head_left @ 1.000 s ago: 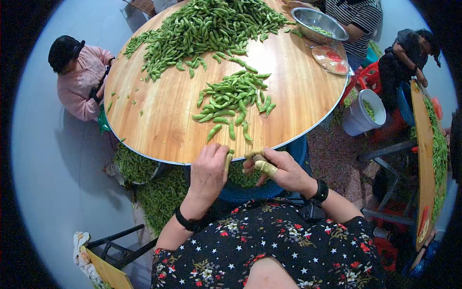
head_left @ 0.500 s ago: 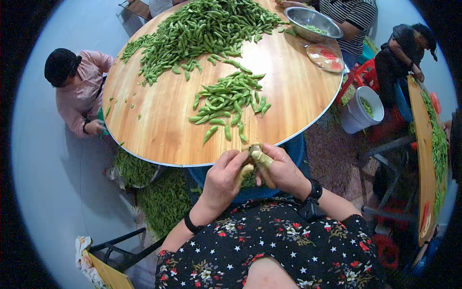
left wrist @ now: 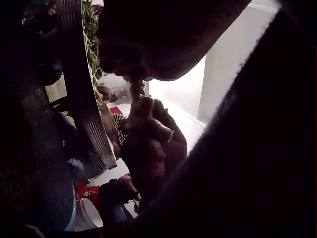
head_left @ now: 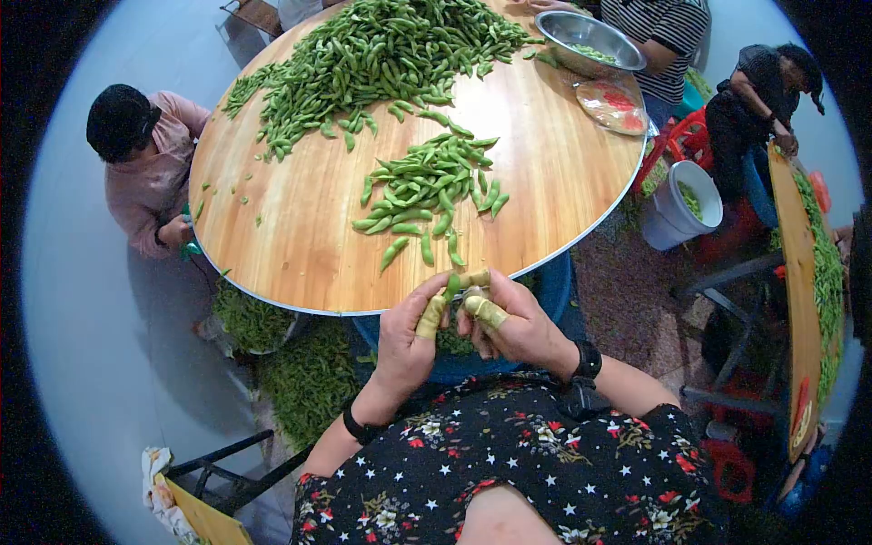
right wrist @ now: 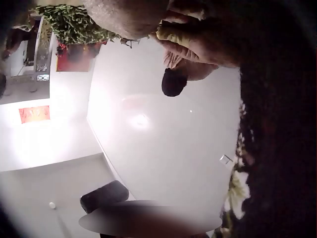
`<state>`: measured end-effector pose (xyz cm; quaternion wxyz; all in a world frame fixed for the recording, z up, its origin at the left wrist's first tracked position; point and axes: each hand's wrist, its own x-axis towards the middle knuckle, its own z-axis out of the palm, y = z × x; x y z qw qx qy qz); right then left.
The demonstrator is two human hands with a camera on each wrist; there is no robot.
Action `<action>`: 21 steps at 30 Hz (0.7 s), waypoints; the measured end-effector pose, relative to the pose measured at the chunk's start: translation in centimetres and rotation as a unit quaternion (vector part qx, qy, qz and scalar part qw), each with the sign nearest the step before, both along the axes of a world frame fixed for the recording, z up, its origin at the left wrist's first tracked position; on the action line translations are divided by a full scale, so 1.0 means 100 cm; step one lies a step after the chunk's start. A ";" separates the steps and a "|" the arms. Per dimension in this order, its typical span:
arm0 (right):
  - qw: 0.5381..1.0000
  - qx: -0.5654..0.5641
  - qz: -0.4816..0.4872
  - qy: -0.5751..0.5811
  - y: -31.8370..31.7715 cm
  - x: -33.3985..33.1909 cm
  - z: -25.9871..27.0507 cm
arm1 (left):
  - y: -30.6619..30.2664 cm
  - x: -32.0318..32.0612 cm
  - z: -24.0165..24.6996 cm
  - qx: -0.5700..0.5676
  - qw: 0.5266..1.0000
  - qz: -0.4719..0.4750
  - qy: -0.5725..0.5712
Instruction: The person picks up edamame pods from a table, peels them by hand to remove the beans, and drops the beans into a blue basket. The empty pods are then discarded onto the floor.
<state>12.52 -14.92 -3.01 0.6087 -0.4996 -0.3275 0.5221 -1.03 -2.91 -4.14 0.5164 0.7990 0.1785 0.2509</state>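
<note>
Just off the near edge of the round wooden table (head_left: 300,263), both hands meet at a green edamame pod (head_left: 452,287). My left hand (head_left: 404,336) pinches it between thumb and index finger. From the other side my right hand (head_left: 531,322) grips at the pod's end, its fingers curled and a small grey piece showing by its thumb. Yellowish wrappings cover thumbs and index fingers. In the dark left wrist view, the right hand (left wrist: 148,141) touches the left at the fingertips. A small heap of pods (head_left: 422,182) lies ahead on the table.
A large pod pile (head_left: 372,64) covers the table's far side, with a metal bowl (head_left: 590,41) at right. Below the hands stands a blue tub (head_left: 559,282); green heaps (head_left: 309,386) lie on the floor. Other people (head_left: 145,173) work around; a white bucket (head_left: 672,232) stands right.
The left hand, apart from the right a second ago, has come over to meet it. The green pod now shows upright between the fingertips. The heaps on the table look the same.
</note>
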 end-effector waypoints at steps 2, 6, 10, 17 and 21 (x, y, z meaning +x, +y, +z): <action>1.000 0.005 0.002 0.011 0.001 -0.001 0.000 | -0.001 -0.001 0.000 -0.040 0.999 -0.001 0.010; 1.000 0.002 0.008 0.013 0.002 -0.001 0.003 | -0.002 0.000 0.007 -0.029 1.000 -0.009 -0.003; 0.999 0.027 0.010 -0.044 0.000 -0.001 0.007 | 0.006 -0.001 0.009 0.273 0.960 -0.035 -0.058; 0.955 -0.019 0.088 0.283 0.002 0.004 0.011 | 0.008 -0.013 0.010 -0.476 0.869 -0.135 -0.027; 0.954 -0.048 0.057 0.289 0.004 0.002 0.008 | 0.004 -0.012 0.015 -0.120 0.990 -0.031 0.061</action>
